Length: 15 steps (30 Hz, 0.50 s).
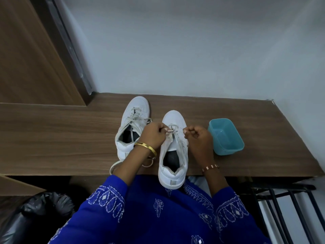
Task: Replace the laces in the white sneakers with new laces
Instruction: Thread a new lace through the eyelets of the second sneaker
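Two white sneakers stand toes-away on a wooden table [61, 134]. The left sneaker [135, 110] is loosely laced, and its lace ends trail to the table's front edge. The right sneaker [173, 118] sits nearer me, its heel hanging over the table's front edge. My left hand [153, 135] pinches the lace [173, 128] at the lower eyelets of the right sneaker. My right hand [197, 138] pinches the same lace from the other side. The fingers of both hands are curled, and they hide part of the lacing.
A teal plastic tub [226, 136] stands on the table just right of my right hand. A wooden panel [26, 59] rises at the back left and a grey wall lies behind. A black bag [35, 213] lies lower left, a black rack [284, 205] lower right.
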Motion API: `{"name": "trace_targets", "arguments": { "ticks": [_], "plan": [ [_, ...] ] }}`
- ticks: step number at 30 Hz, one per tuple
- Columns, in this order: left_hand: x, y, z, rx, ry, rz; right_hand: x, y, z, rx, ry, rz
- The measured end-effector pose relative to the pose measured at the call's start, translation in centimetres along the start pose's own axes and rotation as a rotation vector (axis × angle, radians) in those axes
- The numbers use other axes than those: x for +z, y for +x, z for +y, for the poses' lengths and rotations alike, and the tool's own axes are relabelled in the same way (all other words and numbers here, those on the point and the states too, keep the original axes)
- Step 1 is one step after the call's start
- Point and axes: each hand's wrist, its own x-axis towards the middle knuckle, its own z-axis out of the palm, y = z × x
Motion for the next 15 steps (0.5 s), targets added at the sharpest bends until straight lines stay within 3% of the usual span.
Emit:
{"name": "trace_targets", "arguments": {
  "ticks": [8,15],
  "plan": [
    [0.3,0.4,-1.7,-0.107,-0.019,0.082,1.5,-0.7,0.6,0.002,-0.352,-0.187],
    [2.9,0.7,-0.7,-0.079,-0.052,0.037,0.7,-0.5,1.6,0.013,-0.305,-0.123]
  ]
}}
